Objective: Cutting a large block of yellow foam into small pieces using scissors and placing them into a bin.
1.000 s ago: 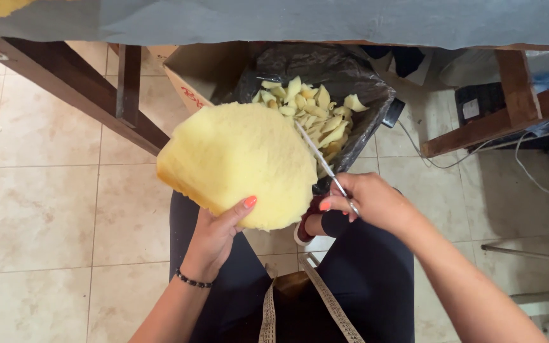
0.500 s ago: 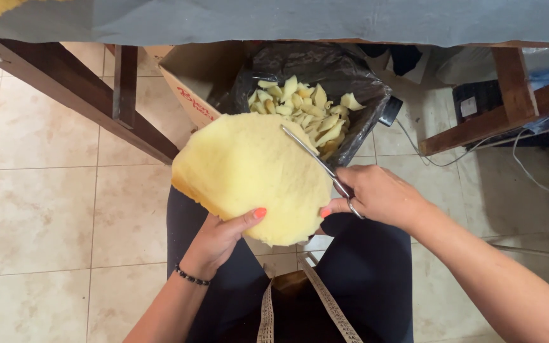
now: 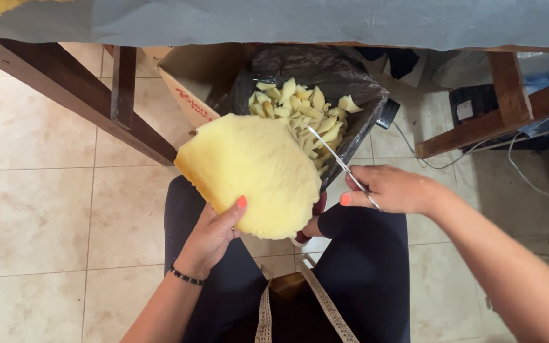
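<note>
- The yellow foam piece is being held over the person's lap, near the bin.
- The left hand is reaching up from below, thumb clamping the foam's near edge.
- The right hand is coming in from the right, closed around scissors whose blades are pointing at the foam.
- Foam scraps are lying in the black-lined box on the far side.

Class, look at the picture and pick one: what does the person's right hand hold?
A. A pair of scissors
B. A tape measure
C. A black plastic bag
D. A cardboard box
A: the right hand grips a pair of metal scissors, blades pointing toward the yellow foam piece held by the left hand, above the bag of yellow offcuts.
</note>
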